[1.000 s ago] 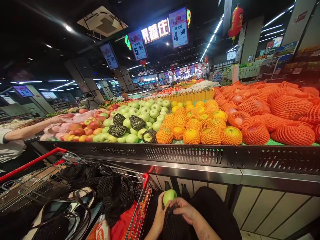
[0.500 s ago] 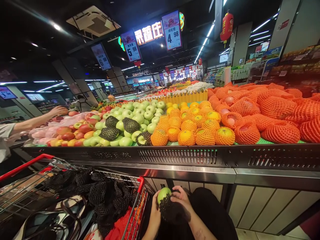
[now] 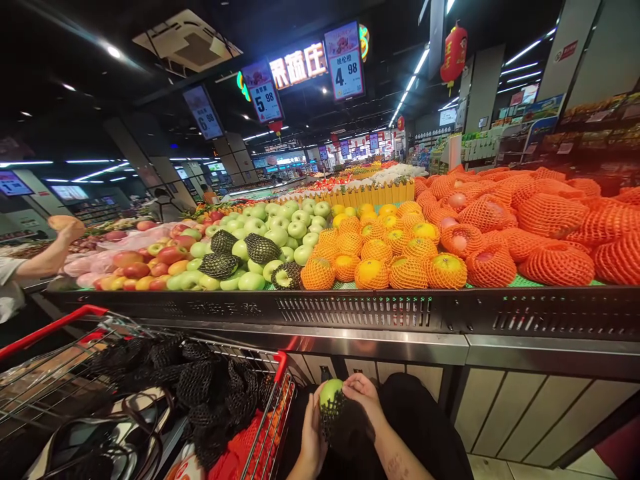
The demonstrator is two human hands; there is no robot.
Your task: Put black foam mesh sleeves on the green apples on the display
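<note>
Low in front of the fruit stand, my left hand (image 3: pixel 312 427) is wrapped around the left side of a green apple (image 3: pixel 331 389). A black foam net sleeve (image 3: pixel 331 415) covers the lower part of the apple, while its top shows bare. My right hand (image 3: pixel 365 399) pinches the sleeve's edge at the apple's right side. The sleeve's lower end blends into my dark clothing and is hard to make out. On the stand above are loose green apples (image 3: pixel 277 237), several of them in black net sleeves (image 3: pixel 263 249).
A shopping cart (image 3: pixel 283 367) at left holds a heap of black net sleeves (image 3: pixel 200 380) and red netting (image 3: pixel 240 440). Oranges in orange nets (image 3: pixel 376 273) and fruit in red nets (image 3: pixel 487 263) fill the stand rightward. Another person's hand (image 3: pixel 70 229) is at far left.
My right fingers have closed in on the apple's upper right side, and the net looks stretched around it. The other person's hand has risen and drawn back left, holding a round item.
</note>
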